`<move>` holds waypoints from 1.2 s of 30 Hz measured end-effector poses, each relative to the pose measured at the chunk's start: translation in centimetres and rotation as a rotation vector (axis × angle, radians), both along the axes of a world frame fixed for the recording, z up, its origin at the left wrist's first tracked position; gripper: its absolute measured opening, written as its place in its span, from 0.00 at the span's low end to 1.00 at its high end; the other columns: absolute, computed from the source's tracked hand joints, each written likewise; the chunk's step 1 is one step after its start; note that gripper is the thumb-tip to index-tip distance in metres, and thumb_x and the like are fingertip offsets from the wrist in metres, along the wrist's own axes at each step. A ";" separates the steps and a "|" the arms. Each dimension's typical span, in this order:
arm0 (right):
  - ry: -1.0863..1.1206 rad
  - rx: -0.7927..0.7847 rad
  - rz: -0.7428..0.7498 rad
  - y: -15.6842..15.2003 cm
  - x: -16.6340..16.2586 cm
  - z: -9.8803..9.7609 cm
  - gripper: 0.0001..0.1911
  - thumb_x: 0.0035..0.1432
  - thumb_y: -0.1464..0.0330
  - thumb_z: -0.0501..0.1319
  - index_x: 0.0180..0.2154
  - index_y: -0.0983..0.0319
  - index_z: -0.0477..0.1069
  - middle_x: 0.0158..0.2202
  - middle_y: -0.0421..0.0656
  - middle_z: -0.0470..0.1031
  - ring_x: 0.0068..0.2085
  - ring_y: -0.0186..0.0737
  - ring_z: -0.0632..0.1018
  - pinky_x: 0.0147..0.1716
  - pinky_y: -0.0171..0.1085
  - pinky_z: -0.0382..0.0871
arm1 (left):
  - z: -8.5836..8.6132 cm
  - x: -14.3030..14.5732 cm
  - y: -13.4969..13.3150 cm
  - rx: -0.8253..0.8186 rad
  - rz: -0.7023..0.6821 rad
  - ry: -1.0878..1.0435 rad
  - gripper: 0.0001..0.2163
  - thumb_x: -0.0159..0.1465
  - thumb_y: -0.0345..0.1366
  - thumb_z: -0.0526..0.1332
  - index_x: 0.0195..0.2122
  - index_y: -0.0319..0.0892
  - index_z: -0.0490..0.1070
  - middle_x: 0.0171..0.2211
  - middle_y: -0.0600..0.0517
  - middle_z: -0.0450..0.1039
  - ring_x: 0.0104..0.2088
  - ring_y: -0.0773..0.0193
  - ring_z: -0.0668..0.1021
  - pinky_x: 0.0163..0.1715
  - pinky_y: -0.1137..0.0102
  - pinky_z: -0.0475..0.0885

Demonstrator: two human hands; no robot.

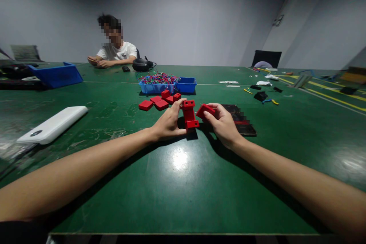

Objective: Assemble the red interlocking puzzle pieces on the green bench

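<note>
Near the middle of the green table, my left hand (170, 122) grips a red bracket-like block (189, 114) between thumb and fingers. Holes show in its top end, and a small lug with a hole sticks out at its lower end. Just to the right, my right hand (224, 124) pinches a flat red block (205, 111), held tilted. A small gap separates the two red pieces. Several more red blocks (161, 104) lie loose on the table beyond my left hand.
Behind the red blocks stand a blue bin (157, 87) of coloured wires and a smaller blue bin (186, 85). A dark flat object (241, 124) lies beside my right hand. A white device (54, 124) is at left. Across the table sits a person (117, 51).
</note>
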State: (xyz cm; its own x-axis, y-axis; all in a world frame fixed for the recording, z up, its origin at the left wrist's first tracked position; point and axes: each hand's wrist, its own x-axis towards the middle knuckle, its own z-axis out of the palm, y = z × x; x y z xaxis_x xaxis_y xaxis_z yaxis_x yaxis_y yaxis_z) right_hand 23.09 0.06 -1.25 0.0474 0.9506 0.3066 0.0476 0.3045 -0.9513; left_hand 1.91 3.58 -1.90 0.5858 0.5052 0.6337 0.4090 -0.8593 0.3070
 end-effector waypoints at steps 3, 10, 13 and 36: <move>0.152 -0.124 0.005 0.1 0.1 0.0 0.20 0.52 0.60 0.65 0.46 0.56 0.65 0.35 0.41 0.74 0.35 0.41 0.78 0.32 0.40 0.74 | -0.1 0.0 0.0 -0.004 -0.005 -0.008 0.45 0.54 0.45 0.70 0.65 0.42 0.44 0.60 0.35 0.61 0.58 0.45 0.71 0.55 0.53 0.71; 0.255 -0.168 0.015 0.0 0.0 0.3 0.29 0.37 0.66 0.74 0.43 0.59 0.67 0.38 0.40 0.75 0.39 0.39 0.78 0.40 0.39 0.73 | -0.2 -0.2 0.1 -0.007 -0.010 0.000 0.45 0.54 0.45 0.70 0.65 0.41 0.44 0.60 0.34 0.60 0.59 0.44 0.70 0.56 0.52 0.70; 0.260 -0.157 0.040 -0.1 -0.2 0.4 0.31 0.35 0.68 0.75 0.43 0.59 0.68 0.38 0.39 0.76 0.40 0.38 0.77 0.44 0.39 0.71 | -0.2 -0.1 0.1 -0.007 -0.004 -0.001 0.45 0.54 0.45 0.70 0.65 0.41 0.44 0.60 0.34 0.60 0.58 0.44 0.71 0.55 0.52 0.70; 0.418 -0.355 0.198 -0.9 -0.6 1.5 0.21 0.51 0.49 0.64 0.28 0.61 0.71 0.22 0.39 0.71 0.21 0.32 0.68 0.18 0.31 0.60 | -0.3 -0.2 0.1 0.015 -0.008 0.004 0.45 0.54 0.45 0.70 0.65 0.41 0.44 0.60 0.35 0.61 0.58 0.45 0.71 0.55 0.52 0.70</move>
